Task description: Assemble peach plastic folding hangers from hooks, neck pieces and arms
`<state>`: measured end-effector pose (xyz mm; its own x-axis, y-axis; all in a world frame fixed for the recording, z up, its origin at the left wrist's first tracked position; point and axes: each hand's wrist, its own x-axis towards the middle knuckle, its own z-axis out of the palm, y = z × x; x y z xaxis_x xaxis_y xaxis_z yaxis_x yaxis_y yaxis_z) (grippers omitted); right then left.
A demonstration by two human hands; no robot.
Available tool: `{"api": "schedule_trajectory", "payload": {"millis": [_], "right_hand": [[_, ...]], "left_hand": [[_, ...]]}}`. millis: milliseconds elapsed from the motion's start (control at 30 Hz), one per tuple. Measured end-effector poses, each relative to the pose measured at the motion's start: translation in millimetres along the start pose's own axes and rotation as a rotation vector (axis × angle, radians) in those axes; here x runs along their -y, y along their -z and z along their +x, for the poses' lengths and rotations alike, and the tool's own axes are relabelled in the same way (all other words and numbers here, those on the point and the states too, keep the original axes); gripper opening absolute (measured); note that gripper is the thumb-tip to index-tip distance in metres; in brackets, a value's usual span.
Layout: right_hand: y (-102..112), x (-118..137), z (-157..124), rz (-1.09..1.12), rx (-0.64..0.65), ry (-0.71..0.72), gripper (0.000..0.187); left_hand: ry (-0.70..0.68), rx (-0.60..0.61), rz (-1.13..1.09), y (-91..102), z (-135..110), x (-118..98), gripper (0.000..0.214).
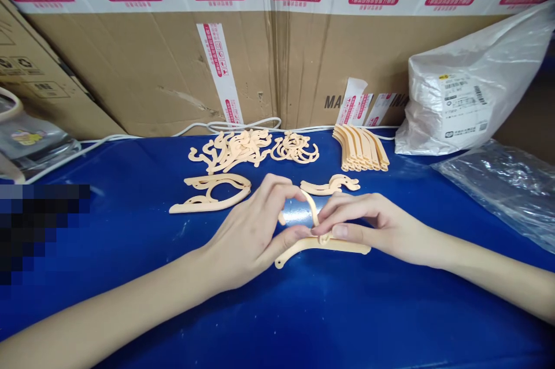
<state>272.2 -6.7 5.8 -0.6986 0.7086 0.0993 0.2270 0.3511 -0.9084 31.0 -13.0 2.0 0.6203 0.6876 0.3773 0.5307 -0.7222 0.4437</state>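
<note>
My left hand [260, 224] curls its fingers around a beige curved hanger hook [311, 207], with the thumb near its lower end. At that same lower end, my right hand [375, 218] pinches a small part by a beige hanger arm [299, 247]. The arm lies on the blue table just under both hands, a holed end pointing left. Fingers hide the point where hook and arm meet, so I cannot tell whether they are joined. Beyond my right hand lie short wavy hanger pieces [332, 185]. A folded beige travel hanger [217, 205] rests left of my left hand.
Along the back of the blue table [277, 323] are a heap of wavy pieces [238, 149], loose hooks [297, 149] and stacked hanger arms [362, 149]. Cardboard boxes [173, 56] stand behind, with a white cable [247, 125]. A white bag [468, 91] and clear plastic [503, 184] sit right.
</note>
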Motion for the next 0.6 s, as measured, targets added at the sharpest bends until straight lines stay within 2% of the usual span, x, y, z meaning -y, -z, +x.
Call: {"api": "schedule_trajectory", "payload": {"millis": [100, 167, 267, 333, 367, 400, 500, 600], "right_hand": [[3.1, -8.1, 1.4, 0.082, -0.109, -0.101, 0.015], [5.4, -12.2, 1.9, 0.159, -0.175, -0.155, 0.017], [7.8, -15.3, 2.2, 0.261, -0.251, -0.187, 0.035], [8.6, -16.0, 1.9, 0.275, -0.277, -0.196, 0.057], [8.7, -16.3, 1.6, 0.263, -0.276, -0.204, 0.061], [8.8, -16.7, 1.2, 0.241, -0.269, -0.212, 0.057], [8.5, -17.8, 0.0, 0.160, -0.237, -0.221, 0.028], [8.6, -18.3, 0.1, 0.154, -0.207, -0.202, 0.020]], "left_hand": [[-0.011, 0.131, 0.044, 2.6, 0.7, 1.0, 0.037], [-0.043, 0.145, 0.108, 4.2, 0.1, 3.1, 0.044], [-0.166, 0.032, 0.246, 5.4, -3.1, 6.0, 0.044], [-0.280, -0.057, 0.327, 5.4, -5.9, 6.1, 0.036], [-0.332, -0.077, 0.355, 5.1, -7.2, 5.5, 0.031], [-0.379, -0.077, 0.375, 4.6, -8.2, 4.6, 0.026], [-0.463, -0.001, 0.418, 2.5, -9.4, 1.5, 0.013], [-0.446, 0.073, 0.434, 0.1, -8.2, 0.8, 0.016]]}}
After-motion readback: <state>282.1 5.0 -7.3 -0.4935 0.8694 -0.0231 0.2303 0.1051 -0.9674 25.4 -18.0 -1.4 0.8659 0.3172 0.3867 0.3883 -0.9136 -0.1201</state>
